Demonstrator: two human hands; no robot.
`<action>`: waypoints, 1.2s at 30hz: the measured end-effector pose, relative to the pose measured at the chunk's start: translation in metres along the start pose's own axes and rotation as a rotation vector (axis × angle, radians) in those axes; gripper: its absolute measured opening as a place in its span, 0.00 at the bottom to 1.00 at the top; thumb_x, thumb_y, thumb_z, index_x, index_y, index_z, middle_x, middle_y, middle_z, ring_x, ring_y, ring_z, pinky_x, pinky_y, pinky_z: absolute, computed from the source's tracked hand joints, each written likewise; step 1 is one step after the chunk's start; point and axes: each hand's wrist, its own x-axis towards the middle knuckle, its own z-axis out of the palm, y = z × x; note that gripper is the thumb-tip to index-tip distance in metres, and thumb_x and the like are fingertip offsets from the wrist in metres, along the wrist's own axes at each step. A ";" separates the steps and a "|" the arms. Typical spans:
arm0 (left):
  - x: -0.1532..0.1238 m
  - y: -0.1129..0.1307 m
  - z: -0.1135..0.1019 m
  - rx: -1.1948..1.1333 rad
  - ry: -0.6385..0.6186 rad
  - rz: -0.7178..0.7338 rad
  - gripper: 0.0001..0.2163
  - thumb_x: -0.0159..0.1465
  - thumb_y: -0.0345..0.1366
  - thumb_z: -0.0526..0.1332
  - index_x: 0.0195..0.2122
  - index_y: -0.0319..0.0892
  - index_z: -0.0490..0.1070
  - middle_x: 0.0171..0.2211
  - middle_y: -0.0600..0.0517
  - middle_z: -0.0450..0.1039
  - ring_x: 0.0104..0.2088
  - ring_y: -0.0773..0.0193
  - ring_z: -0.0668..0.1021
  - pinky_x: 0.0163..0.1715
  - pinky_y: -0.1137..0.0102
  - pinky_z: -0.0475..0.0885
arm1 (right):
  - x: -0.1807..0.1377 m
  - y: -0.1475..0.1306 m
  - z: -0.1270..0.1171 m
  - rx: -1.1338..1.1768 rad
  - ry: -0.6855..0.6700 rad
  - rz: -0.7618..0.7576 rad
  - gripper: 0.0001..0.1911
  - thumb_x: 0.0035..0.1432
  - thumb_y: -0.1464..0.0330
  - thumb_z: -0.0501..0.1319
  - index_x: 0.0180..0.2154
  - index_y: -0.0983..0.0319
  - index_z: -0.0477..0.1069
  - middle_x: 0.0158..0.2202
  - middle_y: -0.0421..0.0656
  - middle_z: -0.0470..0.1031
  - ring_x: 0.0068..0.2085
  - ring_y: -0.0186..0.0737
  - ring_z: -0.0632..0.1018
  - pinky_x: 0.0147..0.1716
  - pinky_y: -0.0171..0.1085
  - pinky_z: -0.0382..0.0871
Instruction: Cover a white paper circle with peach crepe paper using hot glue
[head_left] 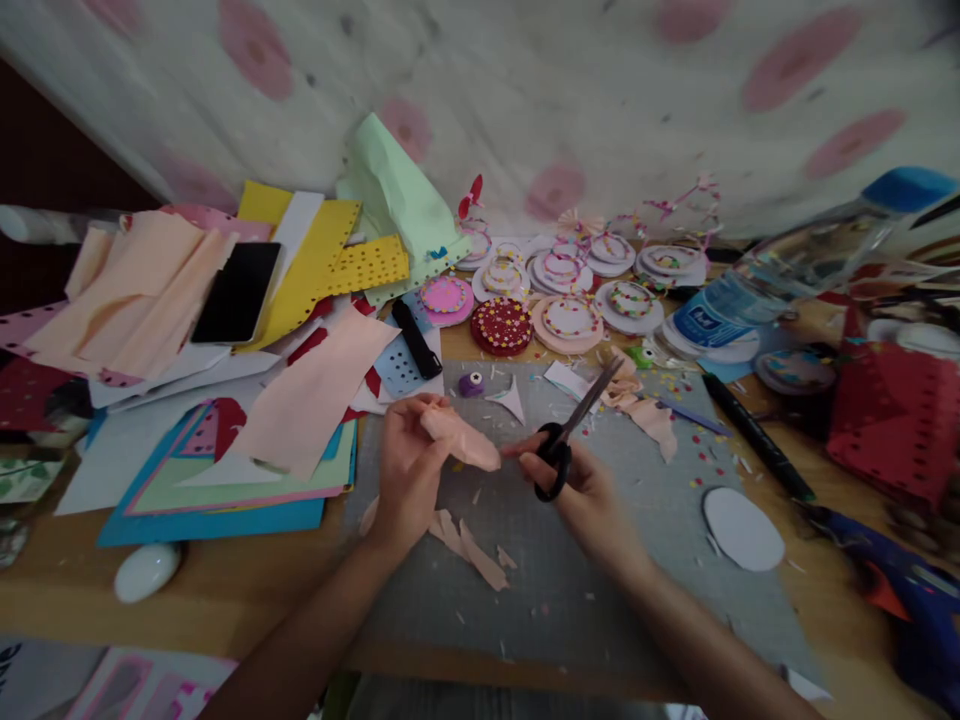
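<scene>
My left hand (411, 460) pinches a rounded piece of peach crepe paper (466, 440) above the grey cutting mat (600, 610). Opposite it, my right hand (581, 490) has its fingers through the black handles of a pair of scissors (556, 458). Their blades point up and away from me, apart from the paper. One right fingertip reaches close to the paper's edge; whether it touches, I cannot tell. Peach paper scraps (469, 550) lie on the mat below my hands, and a crumpled peach strip (645, 410) lies beyond the scissors.
Decorated paper discs (568, 322) line the back. At left are coloured sheets (225, 520), peach paper (150, 290) and a phone (238, 292). On the right stand a water bottle (787, 260), a black marker (757, 437), a white disc (742, 528) and a blue glue gun (892, 570).
</scene>
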 end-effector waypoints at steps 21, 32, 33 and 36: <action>0.016 0.010 -0.016 0.156 -0.229 -0.077 0.33 0.55 0.52 0.68 0.59 0.51 0.59 0.59 0.43 0.66 0.55 0.47 0.74 0.51 0.53 0.74 | -0.004 -0.003 -0.010 -0.628 -0.049 -0.394 0.10 0.51 0.65 0.65 0.27 0.59 0.64 0.28 0.40 0.69 0.33 0.41 0.69 0.33 0.38 0.62; 0.015 0.008 -0.018 0.150 -0.320 -0.010 0.34 0.52 0.47 0.72 0.59 0.50 0.63 0.59 0.41 0.68 0.55 0.46 0.75 0.51 0.54 0.74 | -0.008 -0.004 -0.007 -0.732 -0.226 -0.399 0.11 0.49 0.68 0.64 0.21 0.60 0.62 0.23 0.38 0.66 0.30 0.38 0.68 0.36 0.39 0.57; 0.015 0.008 -0.017 0.160 -0.320 -0.009 0.34 0.52 0.47 0.72 0.59 0.49 0.63 0.59 0.41 0.68 0.55 0.46 0.75 0.51 0.54 0.74 | -0.009 -0.005 -0.007 -0.723 -0.233 -0.414 0.12 0.49 0.68 0.64 0.21 0.59 0.61 0.22 0.37 0.66 0.30 0.37 0.68 0.36 0.39 0.57; 0.014 0.009 -0.017 0.184 -0.328 -0.012 0.35 0.52 0.47 0.72 0.59 0.51 0.64 0.59 0.42 0.68 0.55 0.45 0.74 0.49 0.55 0.76 | -0.009 -0.007 -0.006 -0.706 -0.246 -0.449 0.12 0.48 0.71 0.64 0.21 0.59 0.60 0.21 0.36 0.65 0.29 0.36 0.67 0.36 0.38 0.57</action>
